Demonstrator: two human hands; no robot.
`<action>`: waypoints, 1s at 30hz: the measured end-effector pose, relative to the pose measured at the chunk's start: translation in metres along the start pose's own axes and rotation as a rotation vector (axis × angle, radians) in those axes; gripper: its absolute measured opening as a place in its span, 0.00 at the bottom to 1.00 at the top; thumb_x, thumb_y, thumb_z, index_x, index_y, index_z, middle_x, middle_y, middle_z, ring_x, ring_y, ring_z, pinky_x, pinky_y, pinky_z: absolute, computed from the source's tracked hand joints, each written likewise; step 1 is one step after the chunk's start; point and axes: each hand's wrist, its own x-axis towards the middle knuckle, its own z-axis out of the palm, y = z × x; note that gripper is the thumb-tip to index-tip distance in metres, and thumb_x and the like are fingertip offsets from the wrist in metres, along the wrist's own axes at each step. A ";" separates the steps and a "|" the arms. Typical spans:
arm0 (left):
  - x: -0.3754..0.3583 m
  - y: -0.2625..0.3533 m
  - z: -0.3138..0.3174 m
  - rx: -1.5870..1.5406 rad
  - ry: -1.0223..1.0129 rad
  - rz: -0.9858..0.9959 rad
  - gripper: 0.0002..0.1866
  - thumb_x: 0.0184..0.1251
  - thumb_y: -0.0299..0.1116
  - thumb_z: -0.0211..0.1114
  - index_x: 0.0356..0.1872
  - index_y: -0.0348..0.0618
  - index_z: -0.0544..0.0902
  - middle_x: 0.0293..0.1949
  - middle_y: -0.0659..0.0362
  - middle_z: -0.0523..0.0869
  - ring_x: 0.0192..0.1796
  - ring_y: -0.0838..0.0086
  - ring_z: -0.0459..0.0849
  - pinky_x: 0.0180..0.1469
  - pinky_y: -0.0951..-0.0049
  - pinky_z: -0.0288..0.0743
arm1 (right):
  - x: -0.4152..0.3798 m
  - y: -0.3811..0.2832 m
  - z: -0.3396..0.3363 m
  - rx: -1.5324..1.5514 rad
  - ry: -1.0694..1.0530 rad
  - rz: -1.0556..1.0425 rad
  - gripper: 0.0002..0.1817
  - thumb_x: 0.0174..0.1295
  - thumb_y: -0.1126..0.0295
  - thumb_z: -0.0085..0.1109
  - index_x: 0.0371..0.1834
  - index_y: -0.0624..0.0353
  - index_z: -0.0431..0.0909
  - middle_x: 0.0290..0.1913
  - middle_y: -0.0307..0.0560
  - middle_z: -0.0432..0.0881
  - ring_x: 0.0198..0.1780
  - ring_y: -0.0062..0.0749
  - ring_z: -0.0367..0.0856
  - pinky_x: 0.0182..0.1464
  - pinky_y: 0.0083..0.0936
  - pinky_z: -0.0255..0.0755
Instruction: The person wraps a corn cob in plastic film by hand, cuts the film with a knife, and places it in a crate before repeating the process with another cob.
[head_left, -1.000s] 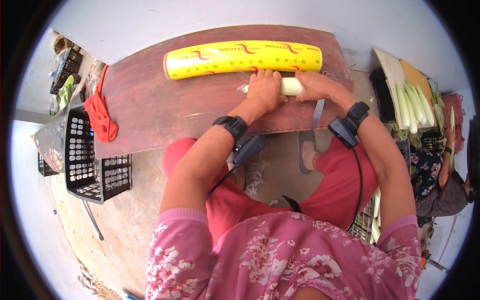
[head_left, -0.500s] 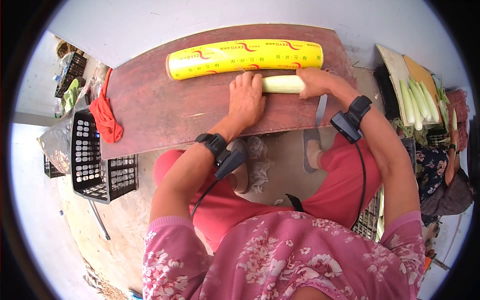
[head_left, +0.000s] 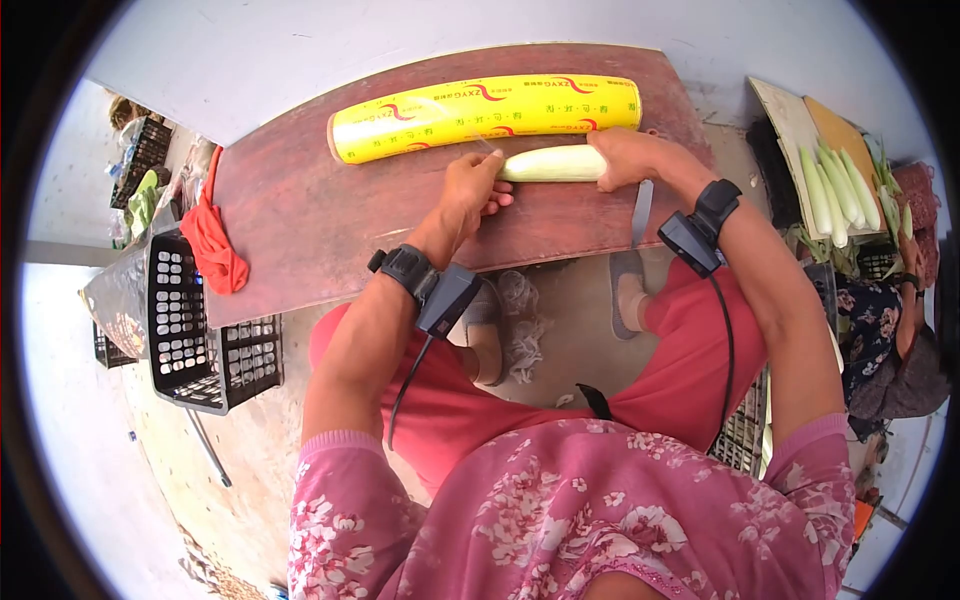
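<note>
Both hands are up at the far edge of the table (head_left: 330, 230), working a pale peeled corn cob (head_left: 552, 164) that lies flat just in front of the big yellow roll of cling film (head_left: 485, 110). The right hand (head_left: 625, 157) has its fingers clamped around the cob's right end. The left hand (head_left: 470, 190) sits at the cob's left tip, fingers pinched together there, seemingly on a bit of clear film, though the film itself is hard to make out. A thin glint runs from the roll toward that hand. By the look of it, the wrapping is under way, not finished: the cob remains close to the roll. Off to the right, more cobs (head_left: 835, 195) lie on a board. A red cloth (head_left: 215, 245) hangs at the table's left end, above a black crate (head_left: 195, 330).
</note>
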 end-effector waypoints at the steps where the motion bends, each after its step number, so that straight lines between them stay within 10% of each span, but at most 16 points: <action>1: 0.002 0.000 -0.001 -0.024 0.000 -0.018 0.18 0.76 0.40 0.53 0.52 0.34 0.76 0.30 0.52 0.85 0.20 0.75 0.82 0.17 0.79 0.70 | -0.001 -0.001 -0.001 -0.004 0.009 -0.008 0.26 0.44 0.65 0.72 0.44 0.72 0.76 0.33 0.60 0.84 0.36 0.49 0.85 0.39 0.36 0.77; 30: 0.003 -0.003 -0.003 0.251 0.057 0.071 0.13 0.74 0.33 0.48 0.48 0.34 0.76 0.30 0.50 0.85 0.21 0.70 0.84 0.18 0.76 0.73 | -0.005 -0.013 -0.018 0.115 -0.156 0.094 0.22 0.45 0.65 0.73 0.36 0.73 0.78 0.22 0.52 0.81 0.22 0.37 0.81 0.25 0.33 0.74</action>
